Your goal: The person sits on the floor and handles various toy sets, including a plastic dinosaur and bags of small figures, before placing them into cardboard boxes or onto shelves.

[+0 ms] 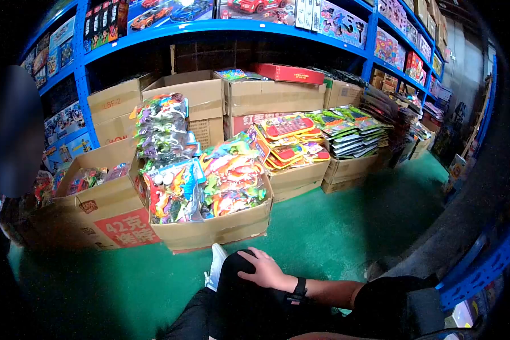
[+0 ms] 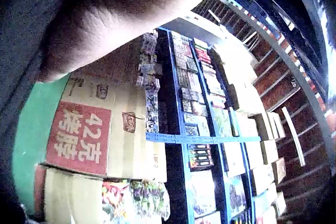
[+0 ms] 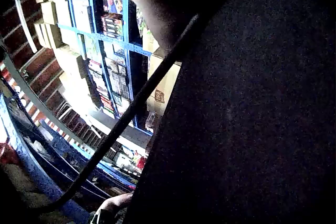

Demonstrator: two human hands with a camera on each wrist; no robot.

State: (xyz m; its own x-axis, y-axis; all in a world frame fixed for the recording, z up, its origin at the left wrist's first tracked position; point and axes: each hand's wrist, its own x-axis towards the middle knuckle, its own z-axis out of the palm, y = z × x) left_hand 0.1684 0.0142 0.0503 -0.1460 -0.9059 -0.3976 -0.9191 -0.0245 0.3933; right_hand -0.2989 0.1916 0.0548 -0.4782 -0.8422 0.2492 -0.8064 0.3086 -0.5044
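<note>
My right hand [image 1: 263,272] rests on the black-trousered knee [image 1: 241,266] in the head view, fingers relaxed over it and nothing held. A black band [image 1: 299,288] circles that wrist. In the right wrist view, dark cloth [image 3: 252,108] fills the right side, with blurred skin at the top. My left hand [image 2: 121,24] shows only as a broad patch of skin across the top of the left wrist view, beside dark cloth [image 2: 26,29]; its fingers are hidden. Nearest ahead of the knee stands an open cardboard box [image 1: 215,233] heaped with bagged, brightly coloured toy animals [image 1: 232,175].
Another open box [image 1: 96,198] with red printing stands on the left. Boxes of red-and-yellow packs [image 1: 289,141] and green packs [image 1: 351,130] stand farther right. Behind rises blue shelving [image 1: 226,27] with boxed toys. The floor [image 1: 300,232] is green. A white shoe [image 1: 215,266] shows beside the knee.
</note>
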